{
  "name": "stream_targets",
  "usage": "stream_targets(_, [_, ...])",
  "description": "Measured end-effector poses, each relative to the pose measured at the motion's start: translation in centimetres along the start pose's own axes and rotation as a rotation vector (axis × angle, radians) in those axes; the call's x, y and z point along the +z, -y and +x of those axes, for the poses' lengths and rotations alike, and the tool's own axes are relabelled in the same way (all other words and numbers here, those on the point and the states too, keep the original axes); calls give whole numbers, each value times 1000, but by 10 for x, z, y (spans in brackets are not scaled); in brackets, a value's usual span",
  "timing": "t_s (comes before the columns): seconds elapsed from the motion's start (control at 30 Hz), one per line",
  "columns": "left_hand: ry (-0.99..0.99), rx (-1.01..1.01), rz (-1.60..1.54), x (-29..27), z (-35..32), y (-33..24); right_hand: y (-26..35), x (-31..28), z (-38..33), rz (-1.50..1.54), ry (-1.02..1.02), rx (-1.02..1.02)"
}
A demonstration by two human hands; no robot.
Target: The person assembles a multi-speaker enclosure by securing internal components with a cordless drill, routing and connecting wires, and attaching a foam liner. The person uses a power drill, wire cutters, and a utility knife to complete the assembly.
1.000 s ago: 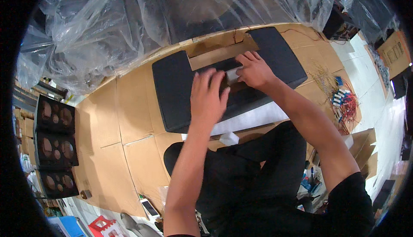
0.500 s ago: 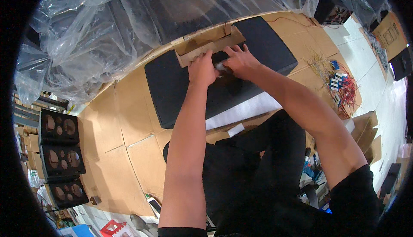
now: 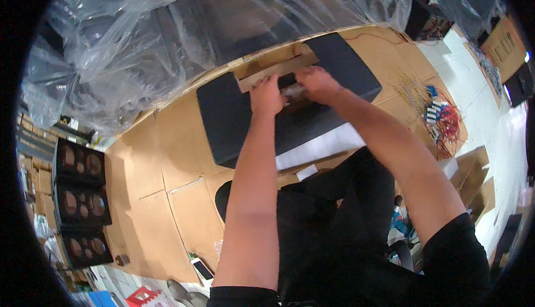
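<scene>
The left hand (image 3: pixel 267 95) has its fingers curled over the near edge of a cardboard strip (image 3: pixel 276 67), pinching it. The right hand (image 3: pixel 315 82) sits just beside it, fingers bent down together on the same strip's edge and on a small pale piece (image 3: pixel 293 90) between the two hands; whether that piece is gripped I cannot tell.

The strip is long, flat and brown. It lies across the far edge of a black box (image 3: pixel 290 112), its long axis running left to right and tilting up toward the right, one end toward the plastic sheet (image 3: pixel 167 28), the other toward the box's right corner. The box is a wide dark slab resting on a cardboard-covered bench (image 3: pixel 167 173), its long axis running the same way as the strip. A white panel (image 3: pixel 323 146) shows along its near side.

Behind the box, the clear crumpled sheet drapes over something large and dark. To the right, on the cardboard, lies a bundle of wires (image 3: pixel 437 117) with red, blue and white ends. Far left, three black speaker panels (image 3: pixel 78 206) with round openings stand stacked in a column. Near the lower edge a phone (image 3: pixel 202 269) lies flat on the bench. At the far right, a brown carton (image 3: pixel 504 42) with dark print stands by the white floor.
</scene>
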State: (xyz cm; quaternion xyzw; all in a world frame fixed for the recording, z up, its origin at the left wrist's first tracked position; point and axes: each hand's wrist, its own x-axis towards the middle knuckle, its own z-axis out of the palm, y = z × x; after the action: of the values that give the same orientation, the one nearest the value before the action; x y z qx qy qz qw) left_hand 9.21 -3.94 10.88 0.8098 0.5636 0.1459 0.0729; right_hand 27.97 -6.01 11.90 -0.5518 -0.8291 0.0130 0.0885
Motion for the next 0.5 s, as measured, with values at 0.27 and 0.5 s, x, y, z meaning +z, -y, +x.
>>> stream_targets(0.27, [-4, -24, -51, 1, -2, -4, -1, 1, -15, -20, -151, -99])
stream_targets(0.5, [89, -34, -79, -2, 0, -7, -4, 17, -8, -136, -115, 34])
